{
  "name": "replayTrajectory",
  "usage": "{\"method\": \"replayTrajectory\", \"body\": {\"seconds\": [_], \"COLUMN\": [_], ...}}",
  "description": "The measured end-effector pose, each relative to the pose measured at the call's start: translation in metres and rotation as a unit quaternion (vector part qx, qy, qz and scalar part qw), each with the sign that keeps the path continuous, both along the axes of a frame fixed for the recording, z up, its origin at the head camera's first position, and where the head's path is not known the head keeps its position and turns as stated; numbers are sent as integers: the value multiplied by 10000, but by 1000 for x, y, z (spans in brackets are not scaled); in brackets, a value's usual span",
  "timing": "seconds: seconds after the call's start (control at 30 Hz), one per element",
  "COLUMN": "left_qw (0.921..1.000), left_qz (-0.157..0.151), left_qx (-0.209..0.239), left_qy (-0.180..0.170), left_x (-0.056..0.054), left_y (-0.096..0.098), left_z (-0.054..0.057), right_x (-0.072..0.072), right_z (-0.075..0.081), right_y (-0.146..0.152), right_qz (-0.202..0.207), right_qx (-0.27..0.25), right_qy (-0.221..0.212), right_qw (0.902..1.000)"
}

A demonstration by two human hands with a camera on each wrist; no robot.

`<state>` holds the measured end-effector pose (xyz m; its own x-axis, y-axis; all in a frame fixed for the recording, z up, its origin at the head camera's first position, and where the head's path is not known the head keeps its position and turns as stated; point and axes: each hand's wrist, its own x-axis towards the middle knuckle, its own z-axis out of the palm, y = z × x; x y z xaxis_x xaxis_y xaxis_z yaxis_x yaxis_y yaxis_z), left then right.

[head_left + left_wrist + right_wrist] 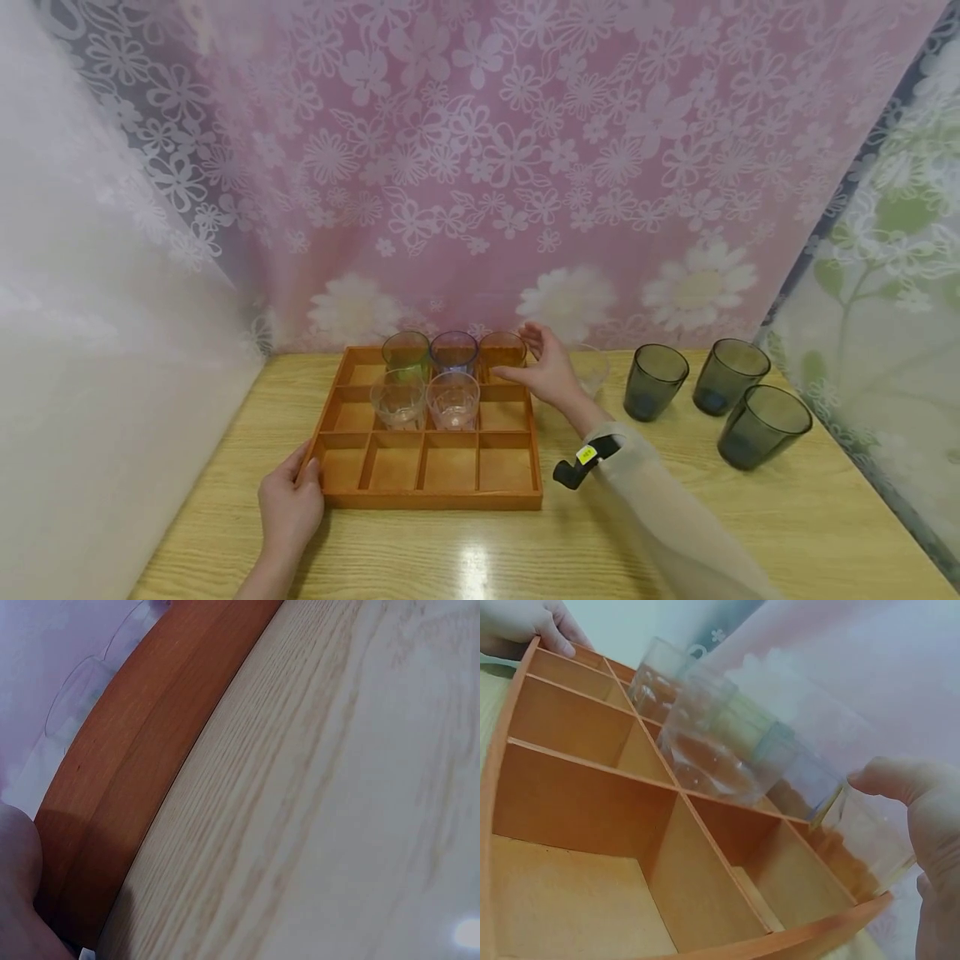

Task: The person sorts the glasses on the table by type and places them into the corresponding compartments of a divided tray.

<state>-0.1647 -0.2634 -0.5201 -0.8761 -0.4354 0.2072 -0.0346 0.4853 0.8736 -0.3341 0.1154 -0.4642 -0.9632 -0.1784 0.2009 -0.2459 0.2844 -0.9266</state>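
My left hand (291,504) grips the near left edge of a wooden compartment tray (435,500), its thumb over the rim. In the left wrist view the tray's side wall (142,765) runs beside that hand. At the back right compartment, my right hand (551,371) is spread around an amber glass (501,354), thumb in front and fingers at its right side. In the right wrist view the thumb (889,778) is by the glass rim. A purple glass (453,354) and a green glass (406,357) fill neighbouring back compartments. Two clear glasses (453,404) stand in the middle row.
Another clear glass (592,371) stands on the table behind the right wrist, partly hidden. Three smoky grey glasses (656,382) stand to the right on the wooden table (480,558). A pink flowered cloth (480,167) hangs behind, with pale sheets on both sides.
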Motion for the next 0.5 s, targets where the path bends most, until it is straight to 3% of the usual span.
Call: {"method": "replayTrajectory", "body": {"seconds": [0.33,0.5], "left_qw": [10000,10000], "left_qz": [5,29], "left_qx": [-19,-79], "left_qy": [89,14], "left_x": [0,0], "left_y": [1,1], "left_z": [-1,0], "right_x": [22,34], "right_z": [27,41], "right_y": [9,18], "right_qz": [215,194], "right_qx": [-184,1], "right_qy": [143,435], "right_qw": [9995,9989]}}
